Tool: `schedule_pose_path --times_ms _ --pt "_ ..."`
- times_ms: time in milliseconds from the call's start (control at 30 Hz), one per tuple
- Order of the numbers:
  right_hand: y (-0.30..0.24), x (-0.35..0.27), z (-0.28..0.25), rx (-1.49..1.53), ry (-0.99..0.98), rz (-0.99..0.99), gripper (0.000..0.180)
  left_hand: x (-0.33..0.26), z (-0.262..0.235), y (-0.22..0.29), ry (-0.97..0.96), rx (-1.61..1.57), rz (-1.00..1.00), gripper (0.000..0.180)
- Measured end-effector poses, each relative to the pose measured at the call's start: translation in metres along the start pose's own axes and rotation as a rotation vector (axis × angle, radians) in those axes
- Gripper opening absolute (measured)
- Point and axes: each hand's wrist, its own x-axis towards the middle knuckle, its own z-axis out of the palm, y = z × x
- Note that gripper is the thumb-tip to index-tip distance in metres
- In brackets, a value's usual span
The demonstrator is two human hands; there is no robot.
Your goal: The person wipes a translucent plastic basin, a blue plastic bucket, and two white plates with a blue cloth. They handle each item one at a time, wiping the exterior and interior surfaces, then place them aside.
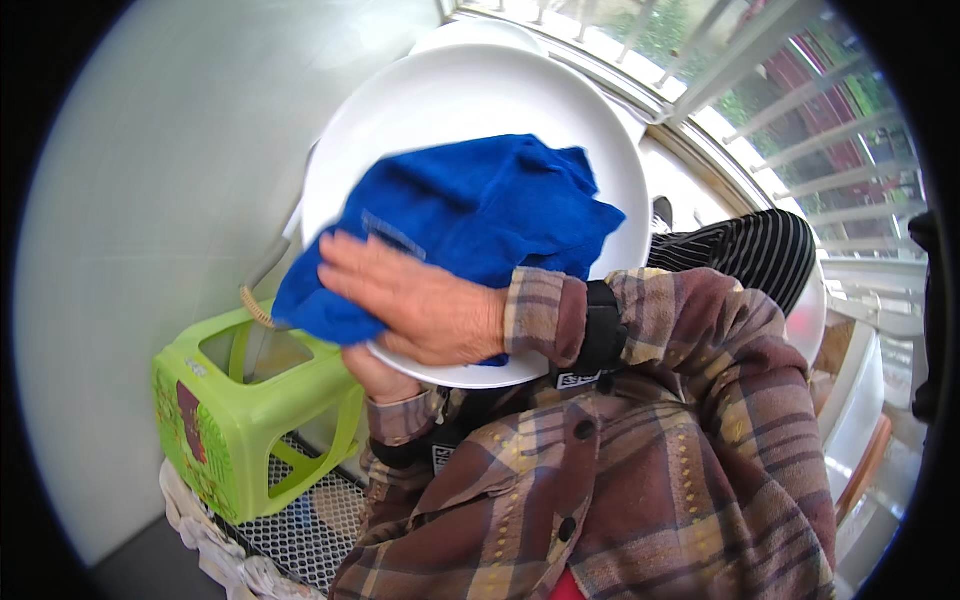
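Note:
A large, shallow white round plate (pixel 450 95) is tilted in front of me. Across its lower half lies a crumpled blue cloth (pixel 500 200), one end hanging over the left rim. My right hand (pixel 425 305) presses flat on the cloth, fingers stretched out and pointing left, slightly blurred. Below it, at the plate's lower left edge, my left hand (pixel 380 377) grips the rim. Its fingers are mostly hidden behind the right hand, the cloth and the plate.
A green plastic stool (pixel 225 420) stands at left on a black mesh surface (pixel 325 525), near a pale wall (pixel 170 200). A coiled tan cord (pixel 256 307) hangs by the stool. White window bars (pixel 790 130) run along the right. A striped trouser leg (pixel 765 255) is beside the plate.

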Motion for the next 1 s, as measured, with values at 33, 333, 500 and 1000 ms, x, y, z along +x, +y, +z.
schedule_pose_path --times_ms 33,333,500,1000 --pt "-0.003 -0.013 -0.001 0.029 -0.054 -0.012 0.068 0.000 -0.004 0.000 0.026 0.063 -0.024 0.064" --pt "0.007 -0.090 -0.056 -0.307 -0.415 -0.170 0.052 0.010 0.002 0.012 0.026 -0.004 -0.142 0.071" --pt "0.031 -0.096 -0.106 -0.620 -0.246 -0.167 0.043 0.005 0.018 0.017 0.056 0.104 -0.080 0.072" --pt "0.072 -0.141 -0.250 0.163 0.244 1.025 0.052 0.016 0.053 0.045 0.021 0.275 -0.103 0.061"
